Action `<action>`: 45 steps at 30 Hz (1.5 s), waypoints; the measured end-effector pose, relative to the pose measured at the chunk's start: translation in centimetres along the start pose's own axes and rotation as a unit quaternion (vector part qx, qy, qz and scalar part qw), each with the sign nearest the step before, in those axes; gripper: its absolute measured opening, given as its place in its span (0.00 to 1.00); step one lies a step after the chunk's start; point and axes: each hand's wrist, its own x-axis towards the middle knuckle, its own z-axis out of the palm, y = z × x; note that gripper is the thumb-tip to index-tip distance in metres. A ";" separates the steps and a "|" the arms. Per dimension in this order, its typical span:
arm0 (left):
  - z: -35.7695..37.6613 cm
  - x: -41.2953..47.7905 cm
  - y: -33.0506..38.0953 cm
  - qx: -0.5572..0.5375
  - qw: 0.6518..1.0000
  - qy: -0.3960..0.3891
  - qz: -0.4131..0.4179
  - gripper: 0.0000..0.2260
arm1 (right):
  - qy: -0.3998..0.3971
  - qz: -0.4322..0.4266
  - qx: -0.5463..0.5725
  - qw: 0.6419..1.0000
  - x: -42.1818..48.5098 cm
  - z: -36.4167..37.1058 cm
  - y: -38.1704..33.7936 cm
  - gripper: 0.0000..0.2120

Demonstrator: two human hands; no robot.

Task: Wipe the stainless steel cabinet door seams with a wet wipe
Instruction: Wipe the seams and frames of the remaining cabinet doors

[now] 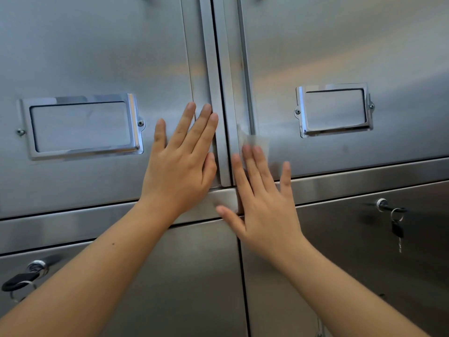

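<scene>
Right hand [264,203] flat, fingers spread, pressing blurred, seemingly thin wet wipe [257,144] beside vertical seam [220,93]; left hand [181,164] flat, empty, bracing; best kept tight along seam

My feed is wall-to-wall brushed stainless cabinet front [97,57], nothing else of the room visible. Chrome label holders at 9 [81,126] and 3 o'clock [334,110]. Locks with keys in them at 8 [36,267] and 4 o'clock [382,205]. Soft diffuse light, pale reflections across upper panels.
</scene>
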 end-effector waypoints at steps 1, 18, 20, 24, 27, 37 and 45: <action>0.0 0.0 0.0 0.000 1.000 0.001 0.000 0.24 | 0.000 0.000 0.001 1.000 -0.9 0.1 0.0 0.36; 0.0 -0.1 0.0 -0.004 1.000 0.005 0.001 0.24 | 0.000 0.009 0.013 1.000 -1.5 -0.2 2.2 0.33; 0.0 -0.1 0.0 -0.003 1.000 0.006 0.002 0.24 | -0.002 0.017 0.014 1.000 0.3 -0.5 2.5 0.32; 0.0 0.0 0.1 -0.003 1.000 0.006 0.003 0.24 | -0.012 0.036 0.046 0.998 2.2 -1.0 2.5 0.32; 0.0 0.0 0.0 -0.002 1.000 0.007 0.005 0.24 | -0.002 0.018 0.035 0.999 -0.7 -0.6 2.4 0.31; -0.1 -0.1 0.1 -0.002 1.000 0.004 0.000 0.24 | 0.060 -0.017 0.123 0.990 -2.6 -0.7 3.3 0.27; 0.0 0.0 0.1 0.000 1.000 0.012 0.002 0.24 | 0.047 -0.170 0.061 0.982 -1.5 -1.1 5.3 0.24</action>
